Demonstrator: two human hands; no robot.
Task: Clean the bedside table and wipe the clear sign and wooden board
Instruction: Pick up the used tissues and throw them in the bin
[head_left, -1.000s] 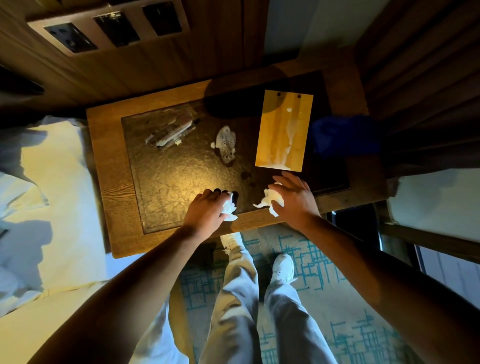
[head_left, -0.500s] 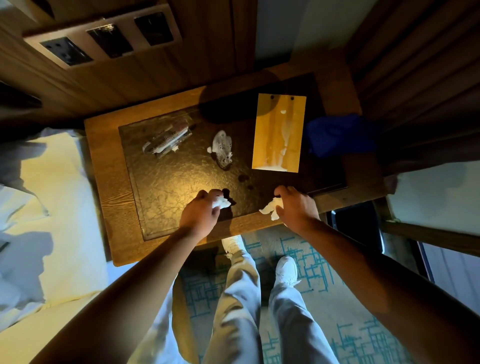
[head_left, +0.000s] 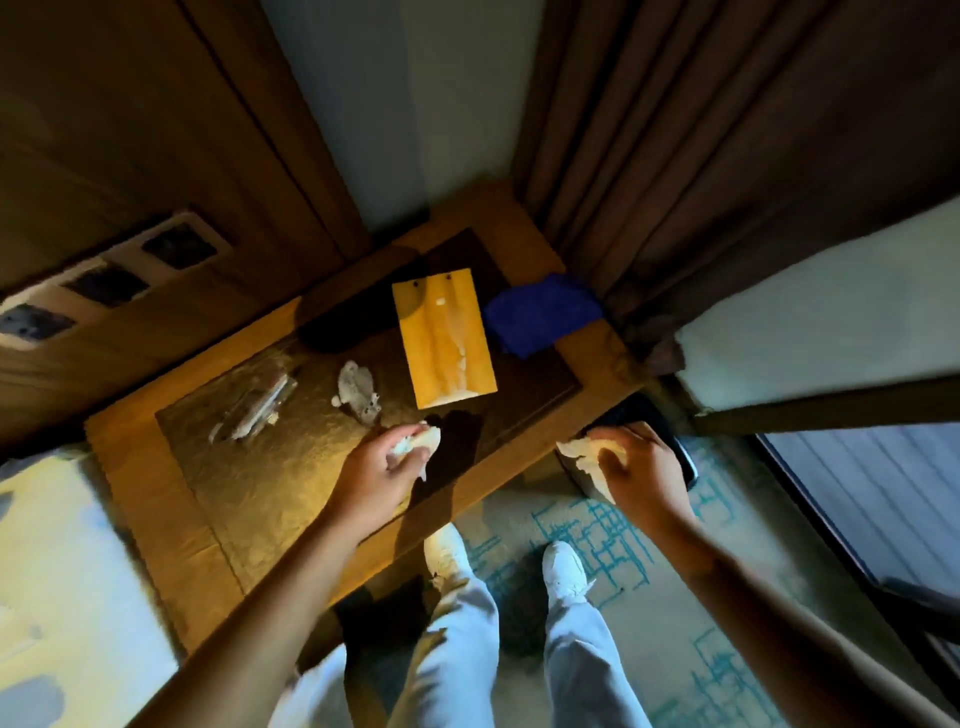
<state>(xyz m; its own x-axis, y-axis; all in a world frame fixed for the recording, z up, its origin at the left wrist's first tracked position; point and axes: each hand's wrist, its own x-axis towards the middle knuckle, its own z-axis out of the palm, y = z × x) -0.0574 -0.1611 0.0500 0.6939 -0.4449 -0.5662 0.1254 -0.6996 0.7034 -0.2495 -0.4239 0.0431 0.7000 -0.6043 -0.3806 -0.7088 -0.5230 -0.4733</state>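
the wooden board (head_left: 443, 338) is lying flat on the dark inset of the tabletop (head_left: 156, 488), toward its far right part, pale yellow with whitish streaks running down its face and two small dark holes near its far edge. just beside it on the right a blue cloth (head_left: 540, 317) is sitting crumpled at the tabletop's corner. the clear sign (head_left: 254, 402) is lying tilted on the left part of the inset, smeared and glinting, with a soiled crumpled tissue (head_left: 356, 387) lying between it and the board. the left hand (head_left: 382, 470) is hovering over the near part of the inset, its fingers curling round a white tissue wad (head_left: 418, 441). the right hand (head_left: 639, 470) is reaching past the tabletop's right edge over a dark bin (head_left: 675, 441), its fingers gripping another white tissue (head_left: 584, 454).
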